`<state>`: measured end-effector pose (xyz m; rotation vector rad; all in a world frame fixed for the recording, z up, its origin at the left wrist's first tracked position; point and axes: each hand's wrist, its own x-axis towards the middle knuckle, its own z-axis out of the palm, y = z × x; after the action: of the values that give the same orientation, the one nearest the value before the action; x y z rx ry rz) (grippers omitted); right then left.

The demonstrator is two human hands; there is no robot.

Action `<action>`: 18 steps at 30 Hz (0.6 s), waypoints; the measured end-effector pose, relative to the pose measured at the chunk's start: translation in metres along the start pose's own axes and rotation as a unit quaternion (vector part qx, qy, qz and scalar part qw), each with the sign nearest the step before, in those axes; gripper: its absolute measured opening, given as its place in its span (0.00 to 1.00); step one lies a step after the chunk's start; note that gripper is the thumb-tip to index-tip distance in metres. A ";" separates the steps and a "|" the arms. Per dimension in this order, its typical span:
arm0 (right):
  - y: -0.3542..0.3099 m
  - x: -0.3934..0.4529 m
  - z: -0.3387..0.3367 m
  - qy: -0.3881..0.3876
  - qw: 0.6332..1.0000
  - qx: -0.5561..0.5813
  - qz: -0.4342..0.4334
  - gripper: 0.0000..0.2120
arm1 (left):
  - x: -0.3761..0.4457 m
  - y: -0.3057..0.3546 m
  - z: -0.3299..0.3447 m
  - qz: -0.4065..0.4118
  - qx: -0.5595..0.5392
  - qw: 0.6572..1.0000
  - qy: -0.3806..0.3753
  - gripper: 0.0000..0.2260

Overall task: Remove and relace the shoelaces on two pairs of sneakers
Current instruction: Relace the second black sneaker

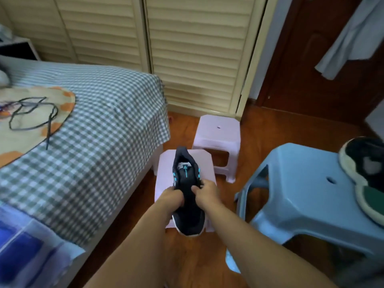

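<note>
Black sneaker on pink stool | left hand, right hand pinching its eyelet edges | step: likely relacing, lace lies on bed | next: fetch lace

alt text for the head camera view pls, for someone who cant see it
Both hands, left hand and right hand, grip a black sneaker with teal accents on a low pink stool. A loose black shoelace lies on the checked bed to the left; another sneaker rests on a blue stool to the right.

sneaker black, teal accents | bedspread green-white gingham | stool blue
</note>
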<state>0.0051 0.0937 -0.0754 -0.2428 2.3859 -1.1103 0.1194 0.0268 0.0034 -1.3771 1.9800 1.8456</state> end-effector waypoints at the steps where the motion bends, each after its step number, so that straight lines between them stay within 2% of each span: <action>1: 0.003 -0.007 -0.010 0.006 1.000 0.002 -0.009 0.13 | -0.010 0.003 0.004 0.004 0.009 1.000 -0.012 0.23; 4: 0.008 -0.026 -0.053 0.040 0.999 0.023 -0.004 0.13 | -0.045 0.013 0.023 0.051 0.032 0.998 -0.033 0.24; 7: 0.005 -0.052 -0.118 0.102 0.992 0.067 -0.040 0.15 | -0.073 0.032 0.051 0.183 0.056 0.982 -0.002 0.26; 11: 0.006 -0.103 -0.229 0.237 0.966 0.013 -0.099 0.14 | -0.084 0.076 0.118 0.323 0.017 0.942 -0.088 0.30; 14: 0.025 -0.113 -0.289 0.248 0.966 -0.015 -0.065 0.10 | -0.079 0.101 0.180 0.342 0.023 0.931 -0.129 0.31; 18: 0.055 -0.098 -0.308 0.218 0.975 -0.039 -0.010 0.10 | -0.068 0.102 0.230 0.285 0.076 0.943 -0.151 0.31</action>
<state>-0.0631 0.3709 0.0868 -0.0516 2.8195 -1.1779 -0.0185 0.2405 0.0621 -0.4544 2.4417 1.8933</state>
